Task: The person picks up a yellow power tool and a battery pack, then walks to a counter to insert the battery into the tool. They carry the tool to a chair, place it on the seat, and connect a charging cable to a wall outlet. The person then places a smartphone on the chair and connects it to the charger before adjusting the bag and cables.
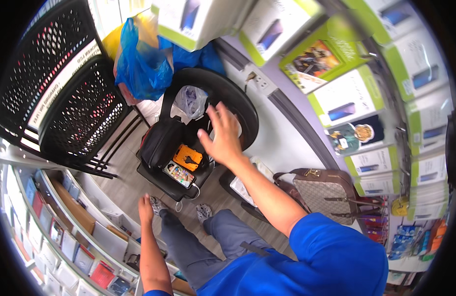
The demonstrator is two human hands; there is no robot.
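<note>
My right hand (225, 138) reaches out over the black chair (245, 106), fingers spread and nothing in them. Partly hidden behind it is a round white thing I cannot make out. Nearest its fingertips is a knotted translucent plastic bag (191, 101). On the seat a black bag (161, 145) stands beside an orange and black object (188, 157) that looks like a rugged case. In front of that lies a phone (179, 174) with its screen lit and a white cable (196, 190) at its end. My left hand (145, 209) hangs low by my leg, empty, fingers loosely extended.
Black perforated folding chairs (80, 108) lean at the left, next to a blue plastic bag (144, 64). A glass display case (75, 232) curves along the lower left. Boxed goods (344, 106) hang on the right wall above a brown handbag (319, 192). A wall socket (261, 84) sits behind the chair.
</note>
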